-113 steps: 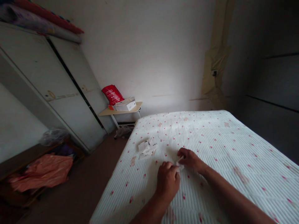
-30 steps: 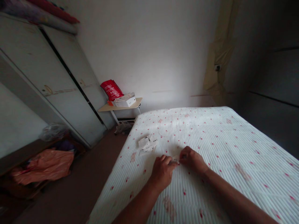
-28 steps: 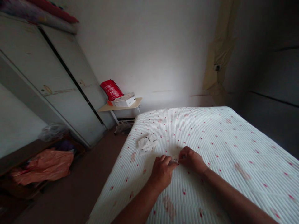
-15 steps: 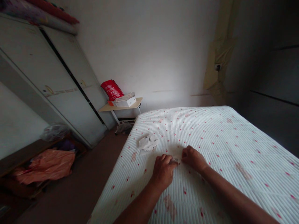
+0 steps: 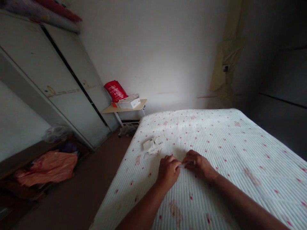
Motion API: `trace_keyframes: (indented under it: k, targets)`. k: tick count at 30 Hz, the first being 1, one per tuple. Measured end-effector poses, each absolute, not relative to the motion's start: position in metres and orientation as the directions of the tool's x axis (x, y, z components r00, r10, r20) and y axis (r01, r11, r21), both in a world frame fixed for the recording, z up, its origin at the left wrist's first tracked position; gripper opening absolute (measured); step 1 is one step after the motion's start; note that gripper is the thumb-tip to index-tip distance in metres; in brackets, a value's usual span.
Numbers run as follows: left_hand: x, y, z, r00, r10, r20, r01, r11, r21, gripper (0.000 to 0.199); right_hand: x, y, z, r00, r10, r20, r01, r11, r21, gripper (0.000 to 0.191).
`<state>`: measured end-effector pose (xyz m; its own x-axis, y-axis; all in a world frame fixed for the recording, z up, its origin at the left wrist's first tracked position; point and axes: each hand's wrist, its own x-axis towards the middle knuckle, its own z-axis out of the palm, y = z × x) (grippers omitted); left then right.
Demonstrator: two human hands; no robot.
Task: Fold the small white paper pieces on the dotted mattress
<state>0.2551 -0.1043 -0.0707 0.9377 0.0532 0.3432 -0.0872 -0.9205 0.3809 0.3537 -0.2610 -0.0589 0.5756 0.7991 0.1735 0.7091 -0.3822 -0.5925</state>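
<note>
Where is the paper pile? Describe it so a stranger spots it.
On the big bed with the red-dotted white cover, look beyond the left hand. The printed paper pile there lies untouched, unlike the small piece between left and right hand.

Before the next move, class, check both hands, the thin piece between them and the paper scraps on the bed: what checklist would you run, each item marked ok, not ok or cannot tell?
1. Left hand has one end of the thin piece: ok.
2. Right hand has the other end: ok.
3. Thin piece in full view: not ok, fingers cover part of it.
4. What the piece is made of: cannot tell, too small and blurred.
5. Paper scraps clear of both hands: ok, they lie on the bed beyond the left hand.
6. Scraps spread singly: not ok, they overlap.
</note>
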Motion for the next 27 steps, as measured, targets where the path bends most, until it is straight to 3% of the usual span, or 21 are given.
trace_keyframes:
  k: [8,21,27]
  targets:
    - [0.263,-0.104,-0.072,0.936,0.103,0.336,-0.033,-0.927,0.374,0.012,0.358,-0.263,-0.065,0.572,0.797,0.196,0.746,-0.404,-0.529,0.018]
    - [0.264,-0.103,-0.072,0.912,-0.086,0.402,-0.173,-0.967,0.185,0.009,0.358,-0.262,-0.066,0.543,0.814,0.207,0.780,-0.397,-0.483,0.015]
    - [0.267,-0.096,-0.075,0.894,-0.132,0.428,-0.219,-0.962,0.160,0.007,0.360,-0.261,-0.067,0.542,0.814,0.208,0.780,-0.395,-0.485,0.017]
